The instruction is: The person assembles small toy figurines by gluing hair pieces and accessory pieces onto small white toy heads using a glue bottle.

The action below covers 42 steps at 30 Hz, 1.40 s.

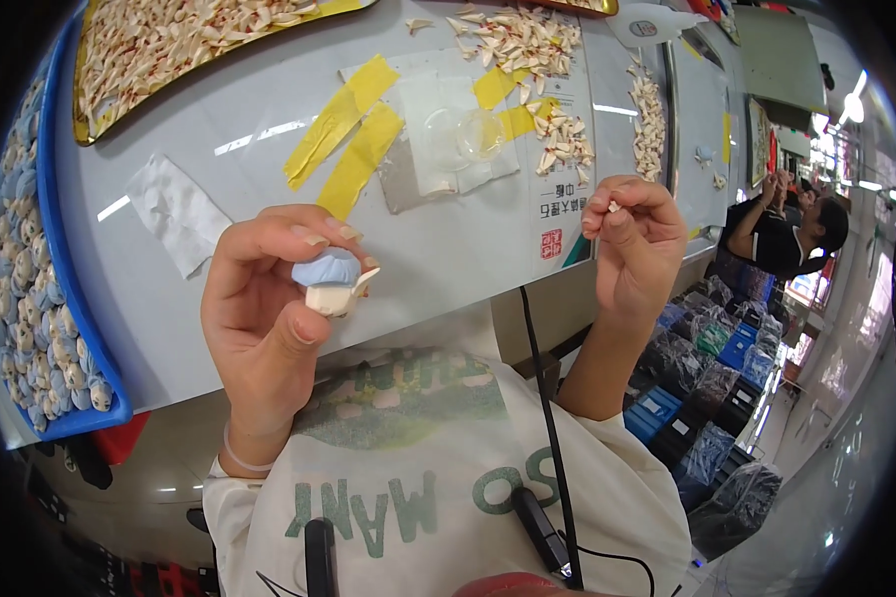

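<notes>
Holding a small toy figure (331, 282) up over the bench (448, 249), the left hand (269, 308) has its fingers and thumb closed around it. The figure has a blue top and a cream body. A little cream piece sticks out of it toward 3 o'clock. The right hand (632, 244) is up too, well apart from the figure, at 3 o'clock from it. Its fingertips are pinched together on a tiny white bit (613, 207).

It looks like the step now is fitting small bits onto the figure. I think the next move calls for bringing the two hands close and lining the tiny bit up with care, since it is very small and could slip.

A blue tray (70, 298) full of more blue and cream figures sits at 9 o'clock on the bench. A yellow tray (85, 134) of cream pieces lies at 11 o'clock. More loose cream pieces (528, 45) lie at 12 o'clock, past some yellow tape strips (353, 134).
</notes>
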### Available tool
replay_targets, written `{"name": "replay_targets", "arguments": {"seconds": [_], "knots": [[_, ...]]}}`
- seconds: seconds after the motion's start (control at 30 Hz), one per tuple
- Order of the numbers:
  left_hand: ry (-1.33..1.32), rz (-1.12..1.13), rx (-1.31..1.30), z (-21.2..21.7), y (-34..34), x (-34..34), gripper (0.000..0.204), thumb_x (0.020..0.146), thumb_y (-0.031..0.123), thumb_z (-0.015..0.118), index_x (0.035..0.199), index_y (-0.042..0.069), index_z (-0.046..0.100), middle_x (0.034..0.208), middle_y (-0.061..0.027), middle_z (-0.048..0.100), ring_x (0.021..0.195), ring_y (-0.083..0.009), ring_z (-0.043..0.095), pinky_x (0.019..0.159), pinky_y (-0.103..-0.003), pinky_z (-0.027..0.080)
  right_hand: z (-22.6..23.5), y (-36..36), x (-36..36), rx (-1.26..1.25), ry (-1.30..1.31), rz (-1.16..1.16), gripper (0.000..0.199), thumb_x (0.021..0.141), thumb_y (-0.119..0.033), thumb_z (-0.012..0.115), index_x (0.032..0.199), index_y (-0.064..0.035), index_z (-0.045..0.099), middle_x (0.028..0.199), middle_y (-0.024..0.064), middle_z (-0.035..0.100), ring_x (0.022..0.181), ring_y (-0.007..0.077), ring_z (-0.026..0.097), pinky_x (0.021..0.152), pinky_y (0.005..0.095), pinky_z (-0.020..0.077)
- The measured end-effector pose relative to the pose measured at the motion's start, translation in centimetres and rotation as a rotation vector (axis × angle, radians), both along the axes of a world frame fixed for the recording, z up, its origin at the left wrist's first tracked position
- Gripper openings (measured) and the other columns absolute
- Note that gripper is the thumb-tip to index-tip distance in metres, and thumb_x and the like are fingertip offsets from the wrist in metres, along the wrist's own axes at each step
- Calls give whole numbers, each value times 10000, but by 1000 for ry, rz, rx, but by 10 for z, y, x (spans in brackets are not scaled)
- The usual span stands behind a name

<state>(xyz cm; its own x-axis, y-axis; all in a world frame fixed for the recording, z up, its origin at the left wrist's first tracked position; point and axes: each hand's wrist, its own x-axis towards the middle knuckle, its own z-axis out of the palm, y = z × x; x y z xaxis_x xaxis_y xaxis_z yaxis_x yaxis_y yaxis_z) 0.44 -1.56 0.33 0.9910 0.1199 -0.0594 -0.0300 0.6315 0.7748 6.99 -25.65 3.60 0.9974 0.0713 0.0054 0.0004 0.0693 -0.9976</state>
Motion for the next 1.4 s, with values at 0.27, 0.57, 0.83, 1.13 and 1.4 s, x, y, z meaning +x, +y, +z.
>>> {"name": "replay_targets", "arguments": {"seconds": [0.27,0.57,0.83,1.13,1.4], "knots": [[49,25,49,4,-1,-1,410,732,314,654,947,34,445,935,-107,464,776,-180,518,659,-269,439,7,13,7,9,-169,-70,141,745,-57,618,812,8,513,745,144,567,614,188,540,570,283,451],[74,9,82,6,-1,-3,413,734,347,644,928,48,436,929,-96,462,778,-178,515,639,-259,442,16,10,8,108,-72,28,219,702,-144,678,774,-14,517,677,109,563,575,168,536,527,254,430],[149,-85,8,12,4,-6,411,738,317,647,958,34,447,950,-112,478,754,-183,554,613,-256,464,17,22,13,-77,-203,51,137,676,-13,670,760,13,565,697,105,566,606,161,559,551,253,447],[-10,-173,-188,5,2,0,331,765,137,614,1028,-11,477,1009,-152,484,807,-204,560,682,-285,487,15,21,17,-121,-295,188,165,647,132,593,792,55,572,758,142,577,642,171,563,571,241,459],[-89,-183,-198,-5,7,0,293,762,29,579,1029,-22,469,1033,-140,431,952,-182,475,764,-291,491,21,36,28,-261,-382,240,146,669,32,650,790,57,572,745,131,579,630,160,544,569,227,438]]}}
